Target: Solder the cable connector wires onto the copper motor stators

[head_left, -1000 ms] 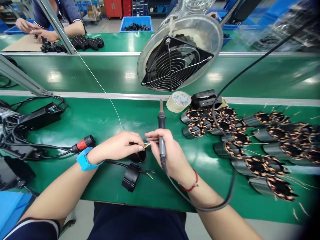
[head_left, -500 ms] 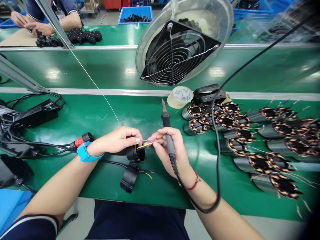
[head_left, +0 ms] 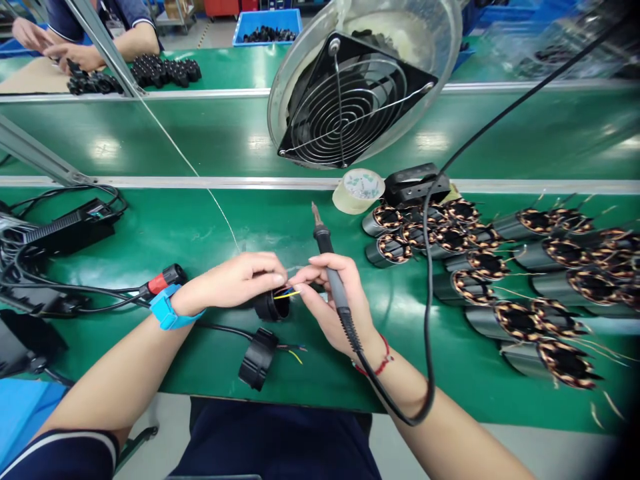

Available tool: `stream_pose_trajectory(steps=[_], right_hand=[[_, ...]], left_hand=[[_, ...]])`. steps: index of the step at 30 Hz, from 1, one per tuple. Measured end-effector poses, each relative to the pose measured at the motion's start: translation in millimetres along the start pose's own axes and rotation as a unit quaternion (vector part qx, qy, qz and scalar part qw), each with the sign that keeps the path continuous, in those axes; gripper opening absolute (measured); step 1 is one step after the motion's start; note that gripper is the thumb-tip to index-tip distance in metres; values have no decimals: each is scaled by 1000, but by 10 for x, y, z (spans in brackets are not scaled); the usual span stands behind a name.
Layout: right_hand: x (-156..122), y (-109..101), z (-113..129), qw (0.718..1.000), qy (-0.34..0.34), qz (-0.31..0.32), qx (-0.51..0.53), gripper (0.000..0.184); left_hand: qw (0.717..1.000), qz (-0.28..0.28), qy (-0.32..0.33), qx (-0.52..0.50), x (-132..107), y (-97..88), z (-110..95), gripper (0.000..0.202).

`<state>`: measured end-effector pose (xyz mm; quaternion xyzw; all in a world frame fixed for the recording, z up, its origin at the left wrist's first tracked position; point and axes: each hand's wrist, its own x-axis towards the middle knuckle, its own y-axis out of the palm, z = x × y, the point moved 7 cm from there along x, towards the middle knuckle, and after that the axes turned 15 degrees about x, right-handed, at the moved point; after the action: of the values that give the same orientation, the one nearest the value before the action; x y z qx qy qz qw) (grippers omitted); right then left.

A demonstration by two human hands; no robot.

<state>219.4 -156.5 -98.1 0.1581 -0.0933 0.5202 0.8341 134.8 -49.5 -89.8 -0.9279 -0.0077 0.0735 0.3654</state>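
My right hand (head_left: 336, 293) is closed around a soldering iron (head_left: 336, 283), its tip pointing up and away from me. The thumb and fingertips of that hand also pinch at thin wires (head_left: 287, 294), one of them yellow. My left hand (head_left: 255, 277) is closed, its fingertips at the same wires; what exactly it pinches is partly hidden. Those wires come out of a black round plastic housing (head_left: 273, 308) below the left fingers. Nearer me lies a second black housing (head_left: 257, 360) on a cable, with bare coloured wire ends (head_left: 295, 353). A thin solder wire (head_left: 220, 212) runs down towards my left hand.
A fan with a wire guard (head_left: 345, 123) hangs ahead. Behind the iron stand a round pale tub (head_left: 359, 192) and a black stand (head_left: 417, 185). Several copper-wound stators (head_left: 520, 323) fill the right side. Cables and a black adapter (head_left: 75, 230) lie left. Across the bench, a person's hands (head_left: 75, 57) work.
The iron's tip has swung a little to the left with my right hand. The fingertips of both hands have come closer together at the wires.
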Motion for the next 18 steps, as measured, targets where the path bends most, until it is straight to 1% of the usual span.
stream_pose_trajectory(steps=[2,3,6,8,11,15,18], right_hand=[[0,-9,-5,1000,0,-11,2,36],[0,-13,-14,1000,5,-15,2,36],[-6,-38,-42,999,20,-32,-7,39],[-14,-51,-55,999,26,-38,-8,40],[-26,-55,-64,999,24,-39,-4,41],[-33,-55,-52,999,12,-46,-4,42],[-23,-36,-19,999,-4,-38,-13,42]], left_hand=[[998,-55,6,38,-28,-103,-50,31],[996,-70,6,59,-45,-135,-73,33],[987,-85,-9,137,-95,-175,-116,32],[980,-88,-20,177,-117,-180,-124,29],[978,-84,-18,189,-125,-166,-129,28],[978,-76,-2,196,-105,-136,-146,28],[971,-73,16,225,-78,-85,-193,27]])
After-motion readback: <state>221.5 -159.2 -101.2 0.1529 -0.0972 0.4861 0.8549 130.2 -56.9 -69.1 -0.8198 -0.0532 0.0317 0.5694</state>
